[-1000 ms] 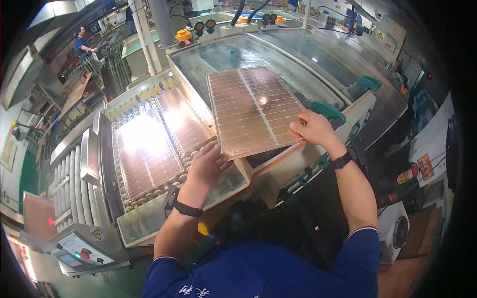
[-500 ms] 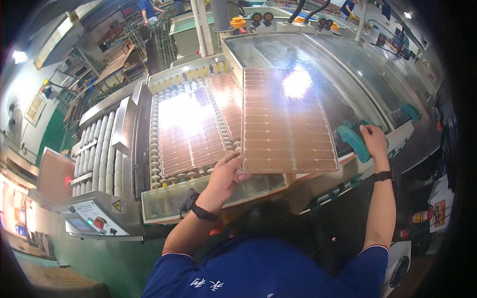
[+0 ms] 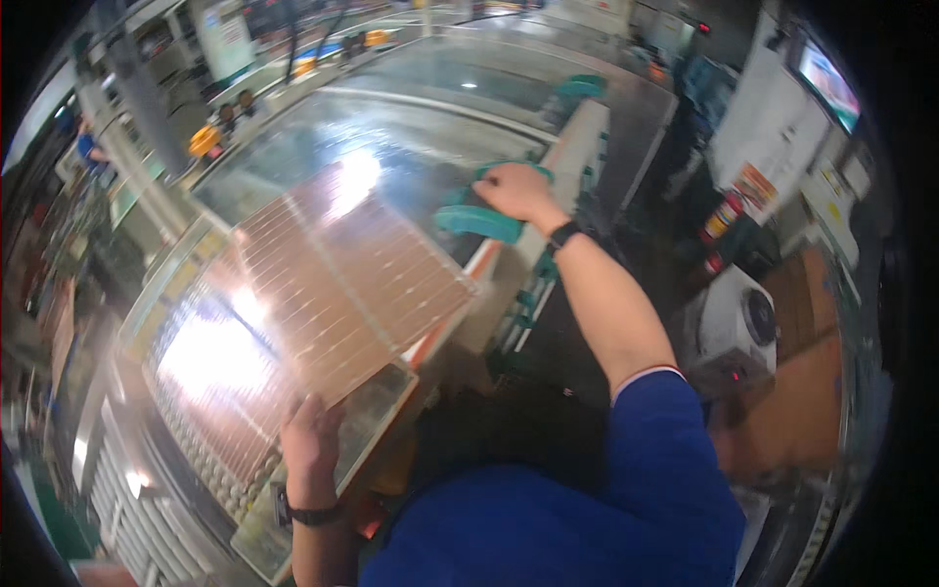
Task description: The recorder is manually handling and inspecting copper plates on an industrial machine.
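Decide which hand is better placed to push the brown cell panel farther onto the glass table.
Left, probably: the left hand rests on the near edge of the brown cell panel, while the right hand grips a teal handle beyond it.
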{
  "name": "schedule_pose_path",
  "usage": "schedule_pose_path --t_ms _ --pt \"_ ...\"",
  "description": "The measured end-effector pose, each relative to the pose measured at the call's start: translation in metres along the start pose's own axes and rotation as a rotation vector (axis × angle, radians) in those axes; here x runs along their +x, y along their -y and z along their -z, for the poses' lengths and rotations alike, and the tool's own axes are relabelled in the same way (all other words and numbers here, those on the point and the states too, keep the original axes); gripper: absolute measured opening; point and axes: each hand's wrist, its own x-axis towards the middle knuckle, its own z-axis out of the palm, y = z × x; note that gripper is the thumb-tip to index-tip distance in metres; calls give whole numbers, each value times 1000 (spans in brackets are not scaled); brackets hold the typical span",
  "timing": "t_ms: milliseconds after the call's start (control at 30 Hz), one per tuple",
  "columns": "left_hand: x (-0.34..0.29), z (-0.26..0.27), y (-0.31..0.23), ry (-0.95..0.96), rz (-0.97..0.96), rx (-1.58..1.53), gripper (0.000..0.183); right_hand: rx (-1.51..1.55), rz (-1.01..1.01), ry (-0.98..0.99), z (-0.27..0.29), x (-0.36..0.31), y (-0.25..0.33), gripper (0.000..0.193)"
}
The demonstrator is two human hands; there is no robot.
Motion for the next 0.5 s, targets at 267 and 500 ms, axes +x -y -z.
schedule_pose_path --t_ms 267,500 --pt "12 20 19 112 -345 1062 14 122 -48 -78 6 -11 -5 35" --pt "28 49 36 14 -128 412 27 115 -93 -83 14 -21 6 37"
